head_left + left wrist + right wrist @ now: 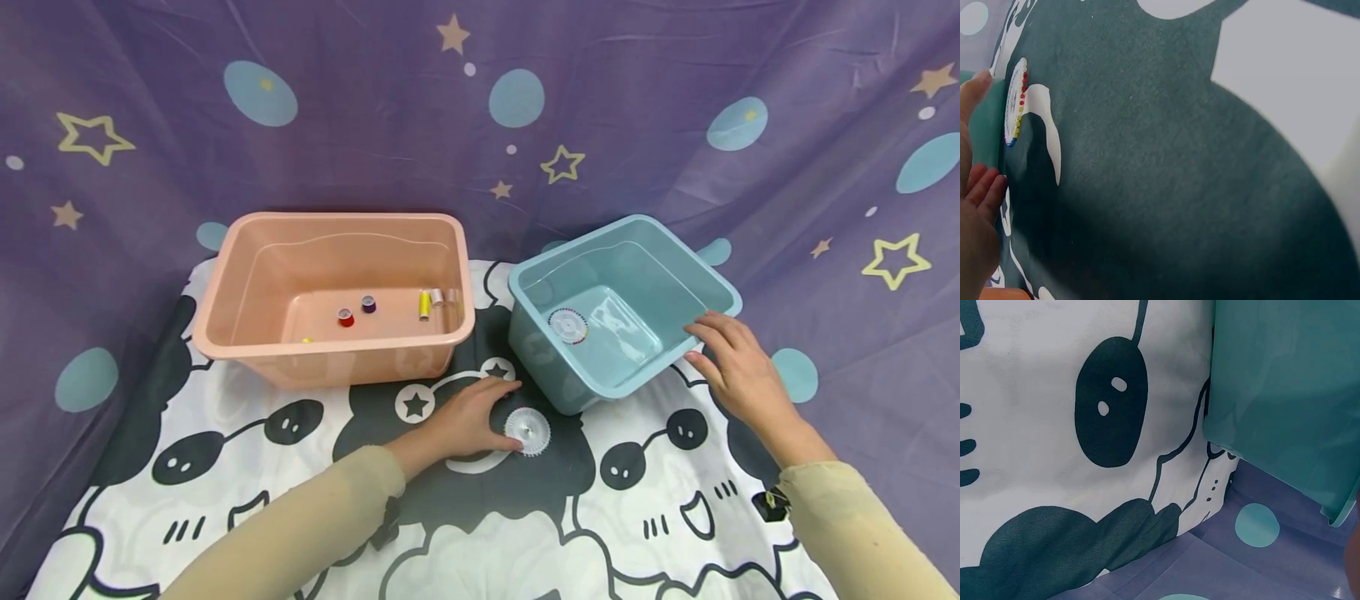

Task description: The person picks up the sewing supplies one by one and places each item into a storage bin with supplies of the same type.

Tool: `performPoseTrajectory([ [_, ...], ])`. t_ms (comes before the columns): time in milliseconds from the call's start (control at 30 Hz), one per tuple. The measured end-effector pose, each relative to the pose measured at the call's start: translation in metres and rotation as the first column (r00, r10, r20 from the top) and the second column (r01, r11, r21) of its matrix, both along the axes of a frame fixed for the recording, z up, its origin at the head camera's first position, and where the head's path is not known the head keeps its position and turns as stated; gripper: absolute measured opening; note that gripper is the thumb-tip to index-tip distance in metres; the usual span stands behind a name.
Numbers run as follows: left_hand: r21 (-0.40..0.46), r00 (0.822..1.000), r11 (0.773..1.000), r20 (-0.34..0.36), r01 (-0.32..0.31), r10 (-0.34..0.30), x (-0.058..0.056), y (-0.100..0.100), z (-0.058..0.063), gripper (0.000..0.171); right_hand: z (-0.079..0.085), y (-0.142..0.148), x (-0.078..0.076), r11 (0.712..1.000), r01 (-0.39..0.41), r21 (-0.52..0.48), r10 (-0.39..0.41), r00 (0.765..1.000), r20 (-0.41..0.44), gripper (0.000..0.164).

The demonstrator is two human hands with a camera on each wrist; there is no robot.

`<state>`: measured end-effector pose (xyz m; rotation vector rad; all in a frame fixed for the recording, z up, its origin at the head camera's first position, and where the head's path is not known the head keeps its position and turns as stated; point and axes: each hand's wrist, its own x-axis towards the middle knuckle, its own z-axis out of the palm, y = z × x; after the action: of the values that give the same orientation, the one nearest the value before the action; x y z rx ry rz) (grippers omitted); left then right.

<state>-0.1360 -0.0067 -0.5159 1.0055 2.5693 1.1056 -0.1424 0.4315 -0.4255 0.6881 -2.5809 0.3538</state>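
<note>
A clear round pin wheel (528,432) with coloured pin heads along its edge lies on the patterned cloth. My left hand (472,418) is beside it, thumb tip close to its near edge and fingers spread apart past its left side. In the left wrist view the pin wheel (1015,103) shows nearly edge-on, in front of the parted thumb and fingers. My right hand (731,360) grips the near right rim of the blue bin (551,367), fingers over the rim and thumb lower down. A second pin wheel (568,326) lies inside that bin.
A peach bin (330,364) stands at the back left. Thread spools lie in it, among them a red spool (346,317), a dark blue spool (368,304) and a yellow spool (424,306). A purple curtain (390,150) hangs behind both bins.
</note>
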Motion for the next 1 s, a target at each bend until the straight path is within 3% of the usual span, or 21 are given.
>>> performPoseTrajectory([
  [100,0.039,1.000,0.999,-0.027,0.011,-0.010,-0.004,0.002,-0.015,0.094,0.000,0.000,0.000,1.000,-0.002,0.000,0.002,1.000,0.000,0.073],
  [233,0.058,0.999,0.998,-0.025,0.024,-0.023,-0.005,0.006,-0.022,0.094,0.000,0.001,0.000,1.000,-0.006,0.001,0.006,1.000,-0.001,0.073],
  [533,0.012,0.999,0.999,0.031,0.038,-0.038,-0.001,0.011,-0.015,0.096,0.001,0.000,0.000,1.000,-0.008,0.005,0.008,1.000,0.005,0.073],
  [567,-0.007,0.998,0.999,0.058,0.034,-0.034,0.001,0.012,-0.007,0.094,0.001,0.000,0.000,1.000,-0.007,0.005,0.007,1.000,0.006,0.073],
  [1000,-0.086,0.994,0.990,0.021,0.109,-0.107,-0.005,0.015,-0.006,0.092,0.004,-0.002,0.001,1.000,-0.005,0.007,0.004,0.999,0.031,0.073],
])
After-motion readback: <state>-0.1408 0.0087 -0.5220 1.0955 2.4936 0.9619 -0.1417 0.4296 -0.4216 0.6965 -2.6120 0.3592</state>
